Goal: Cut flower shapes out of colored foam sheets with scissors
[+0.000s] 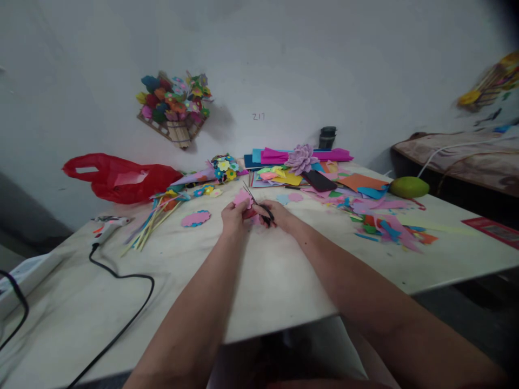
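My left hand (235,217) pinches a pink paper piece (242,199) above the middle of the table. Close beside it on the right, my right hand (278,214) is closed on black-handled scissors (266,214). The thin blades point up and left, against the pink paper's right edge. Whether the blades are parted is too small to tell. A pink scalloped disc with a blue edge (195,218) lies left of my hands. Just beyond my right hand are a light blue and a pink scalloped piece (295,198).
On the left lie a red plastic bag (121,178), paper strips (152,224) and a glue gun (107,229) with a black cord. Paper sheets, a purple flower (301,159) and a dark phone (319,181) are at the back. Scraps (389,229) and a green fruit (409,187) sit right.
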`<action>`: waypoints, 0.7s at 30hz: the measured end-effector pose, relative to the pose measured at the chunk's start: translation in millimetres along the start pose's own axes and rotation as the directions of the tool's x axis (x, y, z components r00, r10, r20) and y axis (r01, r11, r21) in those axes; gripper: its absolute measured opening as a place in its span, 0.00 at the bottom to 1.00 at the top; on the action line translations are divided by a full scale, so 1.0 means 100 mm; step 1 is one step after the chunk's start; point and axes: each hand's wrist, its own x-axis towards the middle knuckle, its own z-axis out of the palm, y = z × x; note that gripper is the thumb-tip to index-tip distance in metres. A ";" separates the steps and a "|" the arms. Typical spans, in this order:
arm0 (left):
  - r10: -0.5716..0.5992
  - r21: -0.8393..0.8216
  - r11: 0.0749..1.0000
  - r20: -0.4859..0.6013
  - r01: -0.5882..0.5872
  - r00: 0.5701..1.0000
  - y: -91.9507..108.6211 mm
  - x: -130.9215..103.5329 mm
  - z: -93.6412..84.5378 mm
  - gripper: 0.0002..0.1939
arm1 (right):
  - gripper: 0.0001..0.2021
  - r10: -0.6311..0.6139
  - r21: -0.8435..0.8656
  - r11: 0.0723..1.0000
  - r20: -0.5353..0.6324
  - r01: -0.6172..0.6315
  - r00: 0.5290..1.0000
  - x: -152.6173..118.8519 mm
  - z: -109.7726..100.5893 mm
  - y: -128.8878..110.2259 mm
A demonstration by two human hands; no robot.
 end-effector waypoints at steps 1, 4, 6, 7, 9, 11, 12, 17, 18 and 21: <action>-0.003 -0.005 1.000 -0.001 0.003 1.000 0.01 0.00 0.00 0.11 | 0.11 -0.001 -0.005 1.000 0.002 0.001 1.000 0.00 0.00 0.00; -0.001 -0.026 1.000 -0.005 0.001 1.000 0.01 -0.01 0.00 0.12 | 0.11 -0.009 -0.016 1.000 0.013 0.010 1.000 -0.01 0.00 -0.01; 0.000 -0.038 0.999 -0.011 -0.001 1.000 0.01 0.00 0.00 0.13 | 0.11 -0.013 -0.014 1.000 0.017 0.013 1.000 -0.01 0.00 -0.01; 0.001 -0.040 0.999 -0.015 -0.001 1.000 0.01 0.00 0.00 0.13 | 0.11 -0.014 -0.014 1.000 0.018 0.014 1.000 -0.01 0.00 -0.01; 0.005 -0.048 0.999 -0.029 -0.007 1.000 0.00 0.01 0.00 0.14 | 0.11 -0.015 -0.018 1.000 0.022 0.016 1.000 -0.01 0.00 0.00; 0.011 -0.058 0.998 -0.036 -0.013 0.999 0.00 0.01 0.00 0.15 | 0.11 -0.017 -0.019 1.000 0.028 0.017 0.999 0.00 0.00 0.01; 0.013 -0.061 0.998 -0.033 -0.015 0.999 0.00 0.01 -0.01 0.15 | 0.11 -0.017 -0.018 1.000 0.030 0.018 0.999 0.00 0.00 0.01; 0.018 -0.049 0.999 -0.006 -0.019 1.000 -0.01 0.01 -0.01 0.14 | 0.12 -0.014 -0.022 1.000 0.034 0.015 0.999 -0.01 0.00 0.00; 0.015 -0.051 0.999 -0.009 -0.016 1.000 -0.01 0.01 -0.01 0.14 | 0.12 -0.014 -0.019 1.000 0.033 0.014 0.999 -0.01 0.00 -0.01; -0.003 -0.065 0.998 -0.018 0.002 1.000 -0.01 0.01 0.00 0.14 | 0.12 -0.008 -0.008 1.000 0.031 0.008 0.999 -0.01 0.00 -0.01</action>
